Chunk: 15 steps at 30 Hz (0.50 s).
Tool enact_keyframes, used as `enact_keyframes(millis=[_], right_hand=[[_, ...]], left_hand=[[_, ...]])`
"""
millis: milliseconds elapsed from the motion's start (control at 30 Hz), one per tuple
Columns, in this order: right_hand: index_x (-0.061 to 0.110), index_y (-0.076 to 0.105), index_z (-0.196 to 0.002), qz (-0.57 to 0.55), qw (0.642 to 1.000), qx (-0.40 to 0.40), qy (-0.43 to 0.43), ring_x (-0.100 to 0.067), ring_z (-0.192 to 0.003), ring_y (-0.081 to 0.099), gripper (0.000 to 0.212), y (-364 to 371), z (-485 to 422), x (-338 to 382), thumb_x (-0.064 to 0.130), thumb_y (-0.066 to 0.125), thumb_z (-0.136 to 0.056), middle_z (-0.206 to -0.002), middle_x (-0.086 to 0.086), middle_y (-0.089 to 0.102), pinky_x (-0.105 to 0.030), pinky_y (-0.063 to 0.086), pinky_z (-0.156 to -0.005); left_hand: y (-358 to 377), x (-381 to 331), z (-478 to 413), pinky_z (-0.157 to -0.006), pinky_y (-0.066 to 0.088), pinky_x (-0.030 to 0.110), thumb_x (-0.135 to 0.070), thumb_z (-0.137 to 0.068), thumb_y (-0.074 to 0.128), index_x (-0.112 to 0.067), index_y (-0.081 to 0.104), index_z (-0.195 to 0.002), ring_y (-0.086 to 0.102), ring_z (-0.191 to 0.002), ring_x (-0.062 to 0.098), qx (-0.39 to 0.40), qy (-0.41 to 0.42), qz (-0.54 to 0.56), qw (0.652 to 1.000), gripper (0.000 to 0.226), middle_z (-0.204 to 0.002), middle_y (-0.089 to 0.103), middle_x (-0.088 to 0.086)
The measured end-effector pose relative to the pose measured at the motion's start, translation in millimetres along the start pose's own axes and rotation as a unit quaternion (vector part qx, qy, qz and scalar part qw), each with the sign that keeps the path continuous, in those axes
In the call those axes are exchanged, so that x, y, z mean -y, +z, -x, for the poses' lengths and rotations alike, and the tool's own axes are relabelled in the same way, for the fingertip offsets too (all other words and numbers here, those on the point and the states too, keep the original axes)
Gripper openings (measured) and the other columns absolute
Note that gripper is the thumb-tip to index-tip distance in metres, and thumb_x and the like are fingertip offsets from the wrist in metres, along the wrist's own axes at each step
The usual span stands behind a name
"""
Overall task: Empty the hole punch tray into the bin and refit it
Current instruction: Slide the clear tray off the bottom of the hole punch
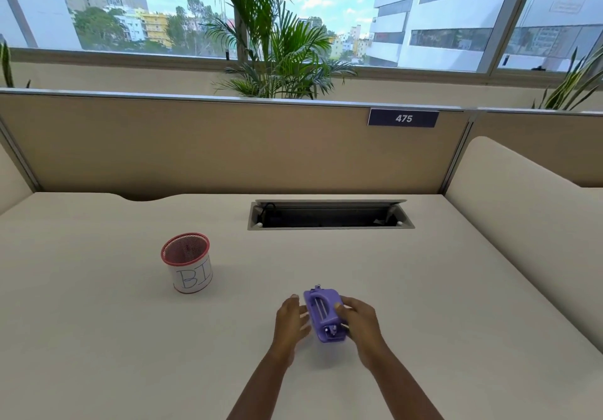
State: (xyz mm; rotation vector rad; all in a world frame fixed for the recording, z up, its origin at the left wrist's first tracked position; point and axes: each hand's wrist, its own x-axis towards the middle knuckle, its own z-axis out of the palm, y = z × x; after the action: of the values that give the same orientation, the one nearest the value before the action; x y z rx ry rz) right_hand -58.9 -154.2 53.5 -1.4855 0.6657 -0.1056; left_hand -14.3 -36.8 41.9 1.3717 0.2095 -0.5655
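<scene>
Purple hole punch (324, 314) is at the near centre of the cream desk (424, 289), turned so its metal mechanism faces up. The right hand (357, 318) grips its right side, thumb over the upper edge and fingers wrapped behind. The left hand (290, 318) is at its left side, fingers spread wide and loosely extended, fingertips at or just beside the purple body; actual contact cannot be told. Whether the tray is fitted cannot be told.

The bin (187, 262), a red mesh cup with a white paper wrap, stands upright to the left and farther back, well apart from the hands. Bare desk surface lies between the two.

Edges: an open cable trough (329, 215) is recessed in the desk behind the punch, well clear of it. A tan partition (212, 145) closes the far edge; a cream padded panel (522, 207) bounds the right side.

Writing: the bin's wrap reads "BI" in blue handwriting, with any further letters turned out of sight. A dark plate (403, 118) on the partition reads "475".
</scene>
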Motion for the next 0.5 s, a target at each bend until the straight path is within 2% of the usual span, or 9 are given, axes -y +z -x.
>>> enact_keyframes(millis=[100, 200, 300, 500], right_hand=[[0.009, 0.063, -0.099, 0.017, 0.999, 0.045, -0.025, -0.026, -0.082, 0.061, 0.017, 9.9, 10.6, 6.0, 0.002, 0.051, -0.089, -0.091, -0.014, 0.065, -0.03, 0.05, -0.07], [0.01, 0.062, -0.107, 0.051, 0.996, 0.059, -0.043, -0.025, -0.083, 0.061, 0.021, 17.5, 17.2, 9.1, 0.006, 0.053, -0.09, -0.091, -0.014, 0.065, -0.029, 0.049, -0.075], [0.008, 0.062, -0.113, 0.076, 0.994, 0.058, -0.056, -0.023, -0.084, 0.061, 0.025, 21.2, 20.1, 10.5, 0.008, 0.053, -0.09, -0.091, -0.013, 0.066, -0.03, 0.048, -0.079], [0.006, 0.059, -0.119, 0.094, 0.992, 0.062, -0.062, -0.024, -0.091, 0.063, 0.029, 23.1, 20.2, 13.6, 0.012, 0.051, -0.092, -0.106, -0.019, 0.069, -0.038, 0.051, -0.09]], left_hand=[[-0.7, -1.7, -0.7, -0.069, 0.048, 0.036, -0.03, -0.102, 0.029, -0.006, 0.052, -0.114, 0.057, -0.086, 0.03, 0.02, -0.04, 0.13, 0.99, 0.036, -0.105, 0.059, 0.018], [-0.9, -6.9, -1.2, -0.066, 0.045, 0.04, -0.036, -0.101, 0.026, -0.001, 0.055, -0.1, 0.054, -0.076, 0.031, 0.021, -0.091, 0.249, 0.964, 0.045, -0.089, 0.057, 0.016], [-1.3, -9.5, -4.1, -0.066, 0.044, 0.04, -0.038, -0.1, 0.028, -0.004, 0.056, -0.083, 0.052, -0.074, 0.032, 0.016, -0.11, 0.28, 0.953, 0.047, -0.086, 0.056, 0.017], [-0.6, -11.2, -4.8, -0.066, 0.044, 0.039, -0.035, -0.1, 0.029, -0.004, 0.056, -0.082, 0.052, -0.073, 0.031, 0.022, -0.119, 0.296, 0.948, 0.045, -0.084, 0.056, 0.016]])
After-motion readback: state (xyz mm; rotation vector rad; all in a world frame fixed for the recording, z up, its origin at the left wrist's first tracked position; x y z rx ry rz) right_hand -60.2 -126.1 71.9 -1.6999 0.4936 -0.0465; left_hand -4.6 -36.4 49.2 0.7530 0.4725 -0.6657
